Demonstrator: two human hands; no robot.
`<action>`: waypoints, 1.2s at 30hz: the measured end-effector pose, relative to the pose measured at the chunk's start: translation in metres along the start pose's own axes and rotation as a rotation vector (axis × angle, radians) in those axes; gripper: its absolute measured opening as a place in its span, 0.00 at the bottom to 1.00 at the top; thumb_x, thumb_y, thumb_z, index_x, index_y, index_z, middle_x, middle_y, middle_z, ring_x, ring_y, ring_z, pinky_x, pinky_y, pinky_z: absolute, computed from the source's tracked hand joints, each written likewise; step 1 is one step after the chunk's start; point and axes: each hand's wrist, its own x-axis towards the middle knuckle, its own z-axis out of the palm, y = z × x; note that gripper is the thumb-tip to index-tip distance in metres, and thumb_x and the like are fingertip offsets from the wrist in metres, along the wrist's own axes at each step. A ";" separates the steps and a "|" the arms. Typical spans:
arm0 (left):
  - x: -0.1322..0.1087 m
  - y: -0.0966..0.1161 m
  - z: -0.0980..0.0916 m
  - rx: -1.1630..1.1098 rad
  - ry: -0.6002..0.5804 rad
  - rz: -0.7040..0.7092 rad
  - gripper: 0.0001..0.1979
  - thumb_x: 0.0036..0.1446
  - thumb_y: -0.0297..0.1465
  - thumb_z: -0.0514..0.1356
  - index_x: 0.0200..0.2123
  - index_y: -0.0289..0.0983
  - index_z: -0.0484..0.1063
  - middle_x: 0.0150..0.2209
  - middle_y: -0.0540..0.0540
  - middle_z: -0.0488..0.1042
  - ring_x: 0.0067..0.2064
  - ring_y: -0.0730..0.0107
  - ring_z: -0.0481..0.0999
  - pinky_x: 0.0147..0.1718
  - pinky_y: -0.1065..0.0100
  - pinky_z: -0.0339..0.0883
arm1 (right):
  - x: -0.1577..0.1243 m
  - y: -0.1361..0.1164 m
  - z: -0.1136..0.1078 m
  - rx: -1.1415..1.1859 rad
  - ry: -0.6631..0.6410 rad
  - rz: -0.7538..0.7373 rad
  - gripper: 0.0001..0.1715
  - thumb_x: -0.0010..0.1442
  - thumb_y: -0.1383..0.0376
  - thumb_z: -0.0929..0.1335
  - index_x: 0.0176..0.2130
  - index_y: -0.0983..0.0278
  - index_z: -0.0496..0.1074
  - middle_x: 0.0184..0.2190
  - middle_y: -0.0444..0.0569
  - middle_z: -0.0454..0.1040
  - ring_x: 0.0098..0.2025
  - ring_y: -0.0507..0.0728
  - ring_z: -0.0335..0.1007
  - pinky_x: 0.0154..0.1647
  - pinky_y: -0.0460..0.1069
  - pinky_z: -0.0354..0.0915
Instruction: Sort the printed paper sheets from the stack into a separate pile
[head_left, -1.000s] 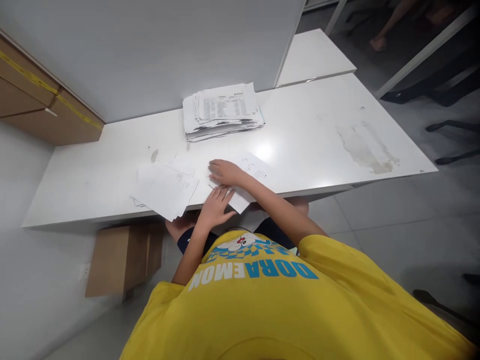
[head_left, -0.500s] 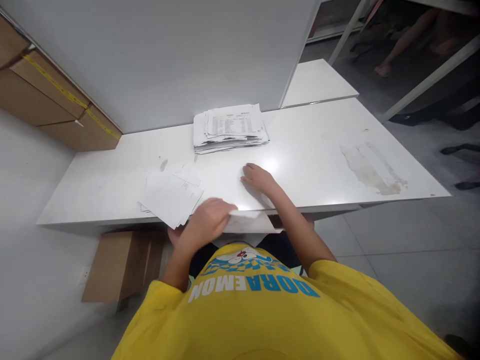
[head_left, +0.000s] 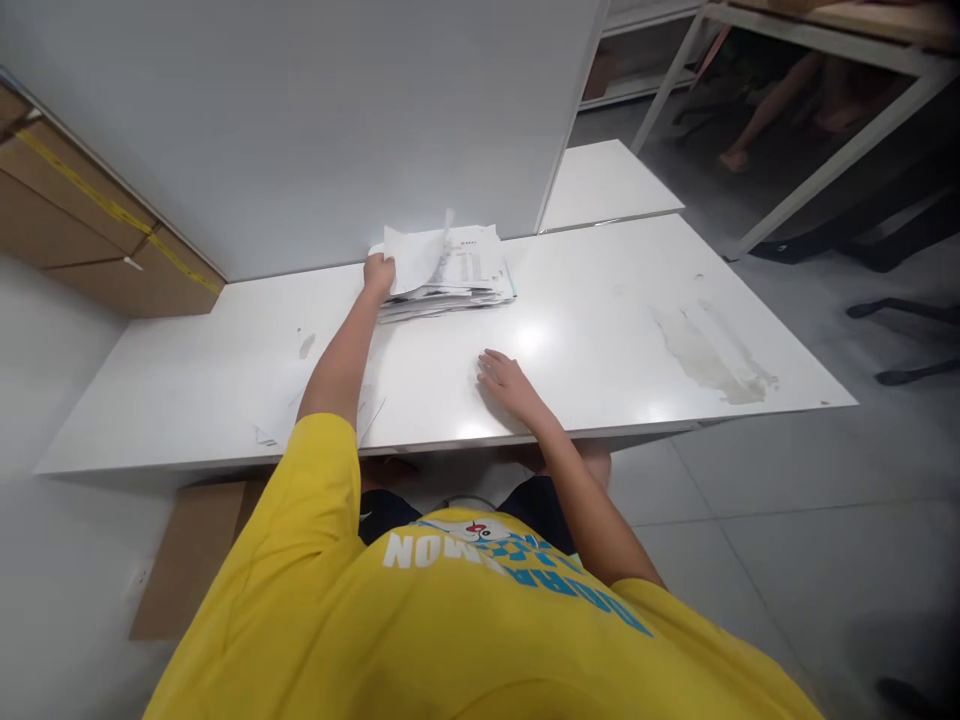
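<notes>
My left hand [head_left: 379, 273] reaches to the back of the white table [head_left: 585, 330], its fingers closed on the left edge of a paper sheet [head_left: 411, 258]. That sheet curls up at its right side, over the stack of printed papers [head_left: 480, 265]. My right hand [head_left: 504, 380] rests on the tabletop near the front edge, fingers spread, holding nothing. A smaller group of loose papers [head_left: 371, 405] lies at the front left, mostly hidden behind my left arm.
A grey panel [head_left: 315, 130] rises behind the table. Cardboard boxes [head_left: 82, 230] with yellow tape stand at the left, and another cardboard box [head_left: 187, 550] sits below the table. At the upper right are a metal-framed table [head_left: 817, 40] and a person's leg [head_left: 772, 110].
My left hand has carried the sheet from the front edge, by my body, forward to the stack at the back. My right hand stays on the table, its fingers more spread.
</notes>
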 end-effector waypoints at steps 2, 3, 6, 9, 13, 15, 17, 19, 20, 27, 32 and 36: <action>0.008 0.001 0.007 0.080 0.013 -0.044 0.06 0.60 0.28 0.56 0.35 0.34 0.73 0.40 0.36 0.77 0.52 0.52 0.76 0.55 0.56 0.67 | -0.001 -0.001 0.002 -0.009 0.006 -0.007 0.29 0.67 0.56 0.60 0.62 0.63 0.68 0.70 0.58 0.58 0.72 0.64 0.52 0.74 0.68 0.39; 0.011 0.003 0.011 0.101 0.017 -0.047 0.07 0.60 0.27 0.56 0.37 0.33 0.73 0.42 0.34 0.78 0.53 0.51 0.76 0.56 0.55 0.66 | -0.001 -0.001 0.003 -0.010 0.014 -0.008 0.28 0.67 0.57 0.60 0.62 0.63 0.68 0.69 0.58 0.59 0.72 0.65 0.53 0.74 0.68 0.39; 0.018 0.016 0.021 0.119 0.035 -0.018 0.15 0.63 0.28 0.55 0.51 0.29 0.71 0.52 0.28 0.74 0.57 0.49 0.74 0.58 0.52 0.63 | -0.001 -0.002 0.004 -0.006 0.039 -0.012 0.27 0.67 0.58 0.61 0.61 0.63 0.69 0.69 0.58 0.60 0.70 0.65 0.55 0.74 0.69 0.41; 0.002 0.030 0.032 0.130 0.151 -0.057 0.25 0.67 0.33 0.52 0.64 0.29 0.58 0.61 0.26 0.66 0.62 0.50 0.70 0.62 0.51 0.59 | 0.001 -0.003 0.003 0.002 0.040 -0.013 0.26 0.66 0.58 0.61 0.60 0.62 0.69 0.68 0.58 0.60 0.70 0.65 0.55 0.74 0.69 0.41; -0.085 0.015 0.017 0.196 0.047 0.095 0.23 0.67 0.32 0.54 0.63 0.34 0.61 0.59 0.33 0.69 0.60 0.58 0.70 0.62 0.58 0.61 | 0.000 0.004 -0.001 0.006 0.019 -0.020 0.27 0.66 0.57 0.62 0.60 0.63 0.70 0.67 0.58 0.62 0.70 0.65 0.55 0.74 0.67 0.41; -0.153 -0.009 -0.008 0.249 -0.057 0.230 0.20 0.65 0.34 0.55 0.60 0.39 0.66 0.59 0.38 0.71 0.60 0.57 0.70 0.62 0.58 0.62 | -0.004 0.010 -0.003 0.018 0.030 -0.029 0.27 0.66 0.55 0.62 0.59 0.63 0.70 0.66 0.58 0.63 0.70 0.65 0.55 0.74 0.66 0.43; -0.224 -0.037 -0.039 0.351 -0.064 0.223 0.18 0.65 0.36 0.54 0.57 0.42 0.70 0.59 0.41 0.72 0.63 0.53 0.67 0.64 0.52 0.60 | -0.008 0.017 -0.005 0.046 0.055 -0.039 0.27 0.66 0.54 0.62 0.58 0.63 0.71 0.65 0.58 0.63 0.68 0.64 0.57 0.74 0.65 0.46; -0.290 -0.065 -0.068 0.473 -0.022 0.098 0.21 0.64 0.38 0.56 0.59 0.40 0.69 0.62 0.39 0.70 0.68 0.47 0.61 0.66 0.46 0.56 | -0.009 0.021 -0.005 0.102 0.084 -0.030 0.25 0.65 0.54 0.62 0.55 0.63 0.73 0.63 0.58 0.65 0.67 0.63 0.59 0.72 0.64 0.50; -0.318 -0.078 -0.081 0.530 -0.007 0.026 0.25 0.63 0.39 0.57 0.61 0.38 0.67 0.65 0.37 0.67 0.70 0.43 0.57 0.67 0.43 0.52 | -0.008 0.022 -0.005 0.139 0.094 -0.018 0.24 0.65 0.54 0.62 0.53 0.62 0.74 0.63 0.58 0.65 0.66 0.63 0.60 0.71 0.64 0.52; -0.387 -0.132 -0.131 0.630 -0.027 -0.014 0.25 0.68 0.36 0.49 0.64 0.37 0.66 0.69 0.38 0.62 0.73 0.49 0.54 0.69 0.44 0.50 | 0.010 0.005 0.033 0.446 0.257 0.086 0.18 0.62 0.58 0.61 0.45 0.60 0.75 0.60 0.51 0.69 0.64 0.61 0.62 0.67 0.64 0.56; -0.359 -0.133 -0.127 0.577 0.029 0.004 0.23 0.70 0.32 0.45 0.59 0.36 0.71 0.62 0.38 0.72 0.69 0.53 0.64 0.68 0.48 0.56 | 0.012 -0.007 0.056 0.493 0.476 0.022 0.21 0.62 0.59 0.56 0.45 0.61 0.73 0.56 0.52 0.71 0.65 0.60 0.63 0.64 0.63 0.60; -0.344 -0.131 -0.107 0.576 -0.024 0.039 0.25 0.68 0.30 0.46 0.65 0.31 0.64 0.69 0.35 0.62 0.73 0.50 0.55 0.70 0.47 0.53 | -0.005 -0.014 0.051 0.623 0.674 0.006 0.20 0.61 0.63 0.55 0.44 0.60 0.72 0.54 0.50 0.74 0.67 0.57 0.62 0.66 0.60 0.60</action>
